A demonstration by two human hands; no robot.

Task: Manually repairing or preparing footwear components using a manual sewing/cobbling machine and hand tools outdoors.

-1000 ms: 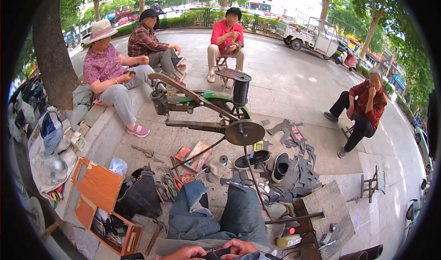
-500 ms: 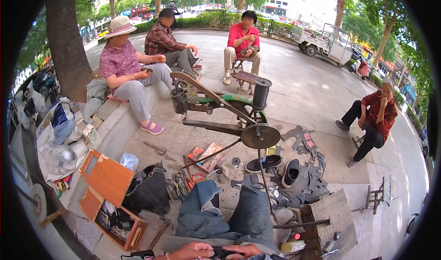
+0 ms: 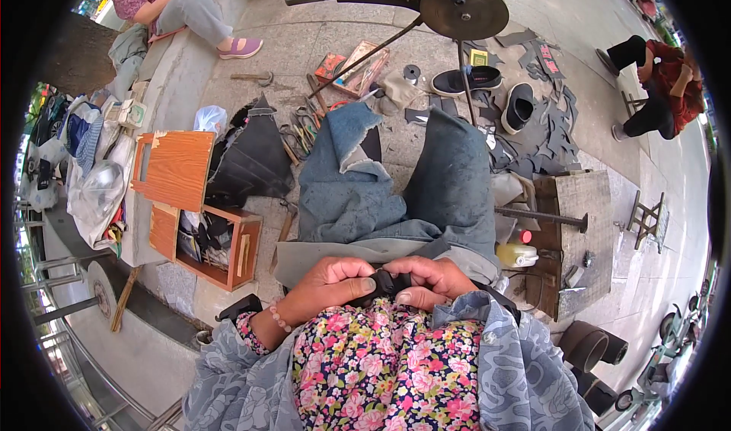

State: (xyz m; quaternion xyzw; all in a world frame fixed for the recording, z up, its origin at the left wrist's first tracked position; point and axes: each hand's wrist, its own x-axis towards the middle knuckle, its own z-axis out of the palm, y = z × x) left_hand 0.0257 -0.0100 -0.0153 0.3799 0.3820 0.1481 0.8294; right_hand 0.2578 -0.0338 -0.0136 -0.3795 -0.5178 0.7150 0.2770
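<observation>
At my waist, in front of a floral top [image 3: 381, 355], both hands meet around a small black buckle [image 3: 390, 282]. My left hand [image 3: 331, 280] has its thumb and fingers closed on the buckle's left side. My right hand [image 3: 432, 279] pinches its right side, thumb below and fingers curled over. Much of the buckle is hidden by the fingers. A worn blue denim cloth [image 3: 449, 180] covers my lap, just beyond the hands, with a grey cloth edge [image 3: 304, 260] nearest them.
A hand-cranked stitching machine's wheel [image 3: 464, 9] stands ahead. An open wooden box [image 3: 228, 275] and black bag [image 3: 255, 164] are at left. Black shoes [image 3: 518, 107], leather scraps [image 3: 560, 122] and a wooden crate [image 3: 567, 237] lie right. Seated people [image 3: 183, 12] are nearby.
The view has tilted down, so my hands, floral top and sleeves show more fully and the machine sits higher in the picture. My hands stay together at the waist.
</observation>
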